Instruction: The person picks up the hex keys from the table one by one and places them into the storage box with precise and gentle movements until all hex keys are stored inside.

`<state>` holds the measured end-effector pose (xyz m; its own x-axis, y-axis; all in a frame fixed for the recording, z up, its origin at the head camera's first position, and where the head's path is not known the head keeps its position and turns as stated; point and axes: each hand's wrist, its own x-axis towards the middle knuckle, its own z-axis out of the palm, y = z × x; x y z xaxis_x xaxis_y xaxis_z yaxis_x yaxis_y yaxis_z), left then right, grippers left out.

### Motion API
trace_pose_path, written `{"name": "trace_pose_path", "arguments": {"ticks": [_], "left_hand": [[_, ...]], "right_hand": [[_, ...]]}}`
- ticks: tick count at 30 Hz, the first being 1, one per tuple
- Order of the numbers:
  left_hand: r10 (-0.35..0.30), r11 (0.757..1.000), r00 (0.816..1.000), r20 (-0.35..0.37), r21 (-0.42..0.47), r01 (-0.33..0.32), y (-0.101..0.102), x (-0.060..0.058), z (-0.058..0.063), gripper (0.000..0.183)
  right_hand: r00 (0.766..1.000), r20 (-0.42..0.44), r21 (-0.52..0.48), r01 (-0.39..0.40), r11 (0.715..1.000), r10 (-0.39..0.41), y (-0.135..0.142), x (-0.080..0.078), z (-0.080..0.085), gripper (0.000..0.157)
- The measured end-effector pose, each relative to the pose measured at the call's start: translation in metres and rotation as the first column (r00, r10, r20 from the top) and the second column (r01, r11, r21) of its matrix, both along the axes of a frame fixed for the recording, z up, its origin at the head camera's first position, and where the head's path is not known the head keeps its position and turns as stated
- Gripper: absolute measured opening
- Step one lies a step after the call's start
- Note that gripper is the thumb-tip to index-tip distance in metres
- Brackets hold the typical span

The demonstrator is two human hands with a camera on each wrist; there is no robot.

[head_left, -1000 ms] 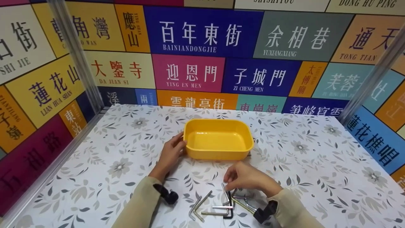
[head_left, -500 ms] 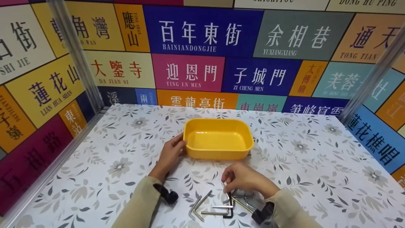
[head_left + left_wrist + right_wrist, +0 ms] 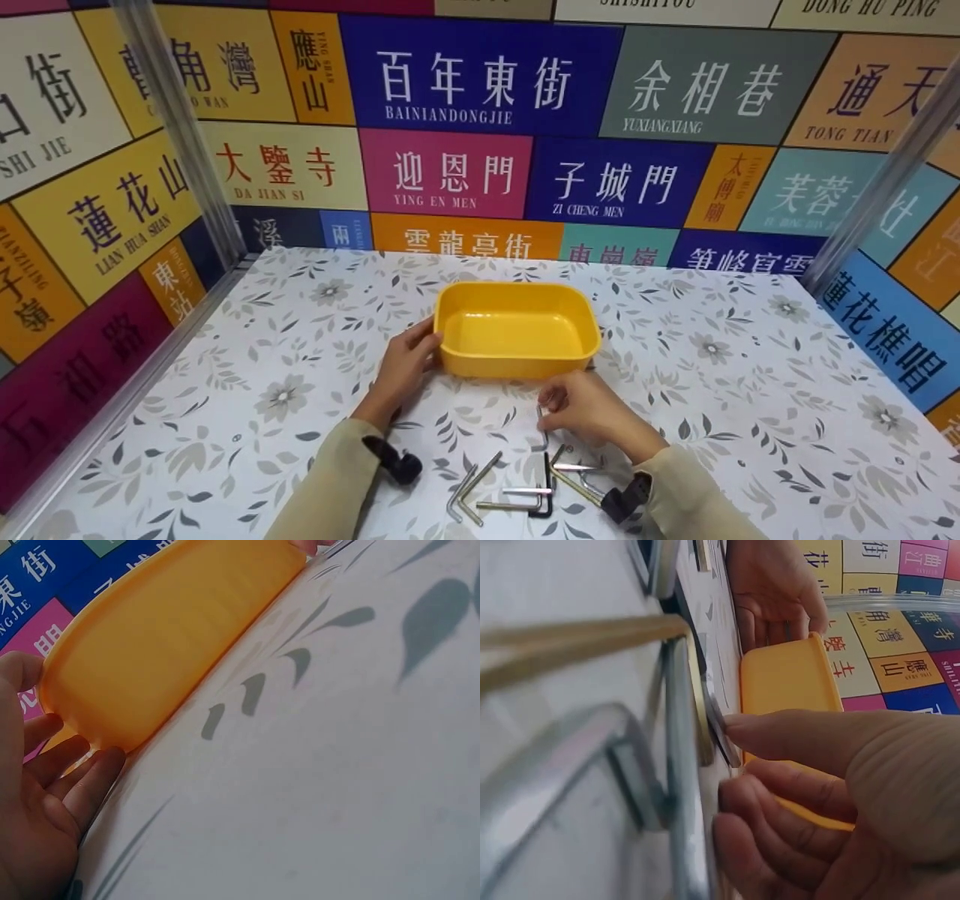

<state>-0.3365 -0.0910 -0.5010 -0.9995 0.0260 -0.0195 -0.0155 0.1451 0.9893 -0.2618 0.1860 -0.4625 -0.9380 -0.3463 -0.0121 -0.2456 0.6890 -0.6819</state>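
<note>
Colorful sign-panel wall, leaf-print white tabletop, silvery corner posts

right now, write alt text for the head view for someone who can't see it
A right hand pinches a silver hex key in front of a yellow bin, while the left hand touches the bin's left side. More hex keys lie nearer the camera on a floral table.

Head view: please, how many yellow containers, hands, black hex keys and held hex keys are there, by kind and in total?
Yellow container: 1
Left hand and right hand: 2
Black hex key: 1
Held silver hex key: 1
Total: 5
</note>
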Motion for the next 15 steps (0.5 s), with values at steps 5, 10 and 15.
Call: {"name": "trace_pose_path", "arguments": {"ticks": [5, 10, 15], "left_hand": [[0.01, 1.0, 1.0, 0.013, -0.007, -0.01, 0.0003, -0.0003, 0.0006, 0.055], [0.01, 1.0, 1.0, 0.02, -0.006, -0.01, 0.0003, 0.0003, 0.0006, 0.055], [-0.001, 1.0, 1.0, 0.006, 0.014, 0.001, -0.0003, 0.0008, 0.0009, 0.054]], "right_hand": [[0.998, -0.012, 0.073, 0.059, 0.996, -0.058, 0.0028, -0.0001, 0.0015, 0.023], [0.997, 0.011, 0.094, 0.072, 0.993, -0.073, 0.0056, -0.0008, 0.0014, 0.018], [1.0, 0.013, 0.106, 0.021, 0.994, -0.022, 0.0066, -0.0009, 0.0044, 0.021]]}}
